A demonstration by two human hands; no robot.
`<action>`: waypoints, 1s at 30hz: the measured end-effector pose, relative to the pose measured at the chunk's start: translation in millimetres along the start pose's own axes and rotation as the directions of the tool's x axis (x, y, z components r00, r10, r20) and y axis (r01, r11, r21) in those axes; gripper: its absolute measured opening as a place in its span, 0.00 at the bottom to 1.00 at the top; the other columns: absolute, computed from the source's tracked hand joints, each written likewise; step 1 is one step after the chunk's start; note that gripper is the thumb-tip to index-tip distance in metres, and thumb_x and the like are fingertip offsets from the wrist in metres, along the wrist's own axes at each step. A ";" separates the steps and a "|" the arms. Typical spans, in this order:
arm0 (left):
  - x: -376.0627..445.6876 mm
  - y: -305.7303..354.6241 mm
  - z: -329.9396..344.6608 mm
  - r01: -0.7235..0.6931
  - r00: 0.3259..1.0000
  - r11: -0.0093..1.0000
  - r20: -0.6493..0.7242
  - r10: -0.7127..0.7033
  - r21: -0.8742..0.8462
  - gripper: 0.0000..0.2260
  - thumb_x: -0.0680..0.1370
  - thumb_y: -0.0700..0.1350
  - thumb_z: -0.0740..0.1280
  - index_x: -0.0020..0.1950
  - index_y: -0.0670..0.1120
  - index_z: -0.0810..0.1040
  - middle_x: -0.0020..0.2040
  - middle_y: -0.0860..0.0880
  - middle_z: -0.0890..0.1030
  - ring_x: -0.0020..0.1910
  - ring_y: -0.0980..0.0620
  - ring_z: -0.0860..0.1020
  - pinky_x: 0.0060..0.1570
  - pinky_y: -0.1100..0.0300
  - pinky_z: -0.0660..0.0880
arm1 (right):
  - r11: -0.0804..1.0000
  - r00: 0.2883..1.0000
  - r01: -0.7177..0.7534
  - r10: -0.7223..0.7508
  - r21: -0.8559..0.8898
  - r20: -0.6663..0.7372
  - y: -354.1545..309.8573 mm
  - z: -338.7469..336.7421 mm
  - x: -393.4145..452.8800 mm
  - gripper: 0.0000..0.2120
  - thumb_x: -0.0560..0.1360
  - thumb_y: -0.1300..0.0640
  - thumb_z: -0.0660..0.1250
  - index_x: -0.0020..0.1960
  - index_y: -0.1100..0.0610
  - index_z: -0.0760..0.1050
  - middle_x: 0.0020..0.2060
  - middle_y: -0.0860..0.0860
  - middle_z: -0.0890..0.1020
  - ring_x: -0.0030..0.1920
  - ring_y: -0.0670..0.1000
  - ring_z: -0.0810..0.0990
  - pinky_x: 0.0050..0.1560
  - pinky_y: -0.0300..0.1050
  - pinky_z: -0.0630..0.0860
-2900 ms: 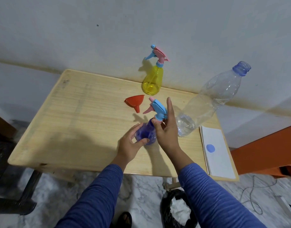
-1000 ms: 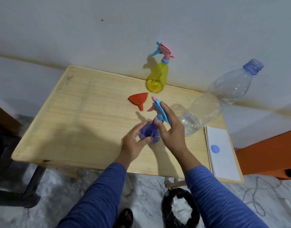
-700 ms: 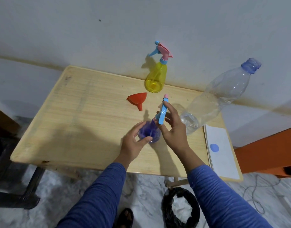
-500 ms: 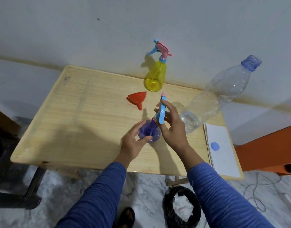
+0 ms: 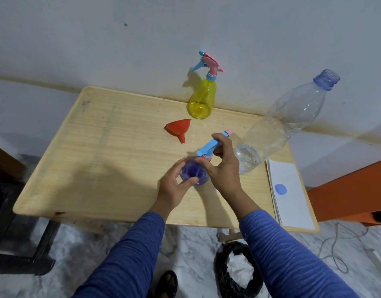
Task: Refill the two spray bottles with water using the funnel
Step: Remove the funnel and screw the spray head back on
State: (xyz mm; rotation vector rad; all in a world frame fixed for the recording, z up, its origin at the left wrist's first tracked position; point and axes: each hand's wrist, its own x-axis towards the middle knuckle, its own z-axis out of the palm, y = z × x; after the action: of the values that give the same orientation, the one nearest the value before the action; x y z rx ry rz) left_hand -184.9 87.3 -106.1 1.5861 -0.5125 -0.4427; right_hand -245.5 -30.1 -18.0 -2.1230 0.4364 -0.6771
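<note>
A purple spray bottle (image 5: pixel 192 172) stands on the wooden table (image 5: pixel 103 151). My left hand (image 5: pixel 174 186) grips its body. My right hand (image 5: pixel 222 166) holds its blue and pink spray head (image 5: pixel 207 147), which is turned so the nozzle points to the far right. A red funnel (image 5: pixel 178 129) lies on its side behind them. A yellow spray bottle (image 5: pixel 201 100) with its head on stands at the table's far edge. A large clear water bottle (image 5: pixel 282 125), uncapped and holding a little water, stands right of my right hand.
White paper with a blue dot (image 5: pixel 287 190) lies on the table's right end. An orange surface (image 5: pixel 348 196) is to the right. A black bin bag (image 5: pixel 236 269) and a cable (image 5: pixel 335 244) lie on the marble floor below.
My right hand has twisted the spray head round on the purple bottle, its nozzle swinging from far left to far right. My left hand has kept hold of the bottle's body.
</note>
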 end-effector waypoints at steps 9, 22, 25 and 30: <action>-0.3 1.6 0.8 0.003 1.000 1.000 0.012 -0.003 -0.027 0.26 0.71 0.40 0.74 0.67 0.54 0.73 0.65 0.55 0.76 0.64 0.57 0.74 0.67 0.54 0.70 | 1.000 0.998 -0.005 0.003 0.024 0.063 3.4 -6.4 -2.1 0.29 0.72 0.63 0.70 0.65 0.42 0.64 0.56 0.40 0.75 0.54 0.42 0.78 0.60 0.39 0.75; 0.9 -4.3 3.2 0.001 1.000 1.000 -0.004 -0.001 0.020 0.27 0.72 0.41 0.74 0.69 0.51 0.71 0.67 0.54 0.75 0.66 0.58 0.72 0.66 0.62 0.68 | 0.999 1.000 -0.023 0.024 0.036 -0.014 2.6 -2.9 -0.1 0.27 0.71 0.65 0.71 0.61 0.44 0.66 0.53 0.37 0.75 0.52 0.43 0.79 0.57 0.33 0.73; 1.0 -5.8 3.7 -0.002 1.000 1.000 -0.001 0.002 0.031 0.27 0.72 0.42 0.74 0.69 0.51 0.71 0.67 0.55 0.74 0.67 0.58 0.72 0.66 0.64 0.67 | 0.998 0.998 -0.039 0.042 0.056 -0.046 0.9 0.6 -1.5 0.26 0.70 0.65 0.71 0.61 0.46 0.68 0.52 0.43 0.77 0.50 0.44 0.79 0.52 0.27 0.71; 0.6 -5.7 3.0 -0.006 1.000 0.999 0.000 0.006 0.034 0.27 0.72 0.41 0.73 0.69 0.53 0.70 0.68 0.55 0.73 0.67 0.59 0.71 0.67 0.62 0.67 | 0.996 0.995 -0.052 0.057 0.066 -0.084 3.9 2.8 -4.4 0.30 0.70 0.64 0.72 0.63 0.39 0.65 0.51 0.35 0.75 0.50 0.39 0.78 0.47 0.21 0.69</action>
State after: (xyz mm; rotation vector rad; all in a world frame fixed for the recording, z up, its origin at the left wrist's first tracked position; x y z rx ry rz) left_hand -185.8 84.7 -111.9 1.6165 -0.5269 -0.4316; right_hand -247.6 -28.3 -23.9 -2.0204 0.5111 -0.7437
